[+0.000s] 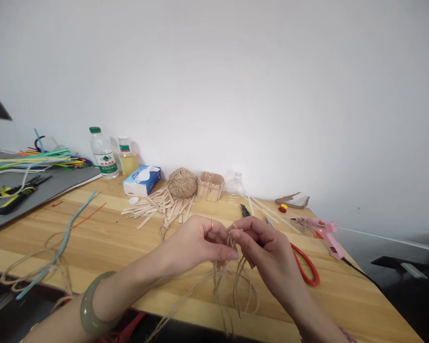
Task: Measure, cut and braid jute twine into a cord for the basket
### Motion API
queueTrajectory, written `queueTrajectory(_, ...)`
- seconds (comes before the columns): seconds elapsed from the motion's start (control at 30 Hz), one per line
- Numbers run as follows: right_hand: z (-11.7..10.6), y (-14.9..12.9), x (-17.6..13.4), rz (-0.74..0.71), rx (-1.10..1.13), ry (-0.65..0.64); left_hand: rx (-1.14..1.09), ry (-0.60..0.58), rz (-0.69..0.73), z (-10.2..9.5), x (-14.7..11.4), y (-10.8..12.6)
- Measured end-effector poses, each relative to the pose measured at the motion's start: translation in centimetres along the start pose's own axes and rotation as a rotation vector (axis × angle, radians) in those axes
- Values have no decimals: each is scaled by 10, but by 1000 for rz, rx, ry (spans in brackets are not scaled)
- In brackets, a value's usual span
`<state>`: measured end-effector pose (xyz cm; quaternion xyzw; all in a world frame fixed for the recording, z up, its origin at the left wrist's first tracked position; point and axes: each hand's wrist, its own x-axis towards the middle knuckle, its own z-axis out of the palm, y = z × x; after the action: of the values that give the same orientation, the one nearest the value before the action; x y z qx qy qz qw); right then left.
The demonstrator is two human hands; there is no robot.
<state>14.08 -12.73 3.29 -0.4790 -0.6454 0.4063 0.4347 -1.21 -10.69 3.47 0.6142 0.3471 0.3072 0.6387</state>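
My left hand (209, 243) and my right hand (262, 243) meet above the table's front half, both closed on jute twine (219, 283). The thumb and fingers of each pinch the strands close together, fingertips almost touching. Several loose strands and a loop dangle below the hands toward the table edge. Whether there is a knot between the fingers is hard to see. Partly behind my right hand lie red-handled scissors (312, 274). Further back sits a ball of twine (182, 183) beside a small basket of wooden sticks (210, 186).
Loose craft sticks (153, 207) lie before a tissue box (143, 180). A water bottle (105, 155) and a jar of yellow liquid (127, 157) stand at the wall. A pink glue gun (329, 233) rests at right, its cord over the edge. Pliers (17, 197) and pipe cleaners (57, 157) lie left.
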Motion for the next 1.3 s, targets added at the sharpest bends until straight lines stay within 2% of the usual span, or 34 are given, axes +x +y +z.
queueTrajectory(0.17,-2,4,-2,19,108,-141,-47,56,60,1,0,-5)
queueTrajectory(0.27,-4,2,-4,122,165,-249,-73,91,75,3,1,-8)
queueTrajectory(0.43,-3,-2,-3,231,251,-283,-144,187,105,4,5,-9)
queueTrajectory(0.6,4,0,1,198,280,-346,-181,194,91,4,10,-12)
queueTrajectory(0.73,5,4,3,196,214,-344,-175,210,74,4,8,-11)
queueTrajectory(0.9,-1,5,3,138,143,-452,-149,157,25,-2,4,-5)
queueTrajectory(1.07,-10,3,3,97,-42,-408,-149,239,50,-8,3,-7)
queueTrajectory(1.3,-15,-2,5,96,-92,-441,-142,203,103,-8,4,-8)
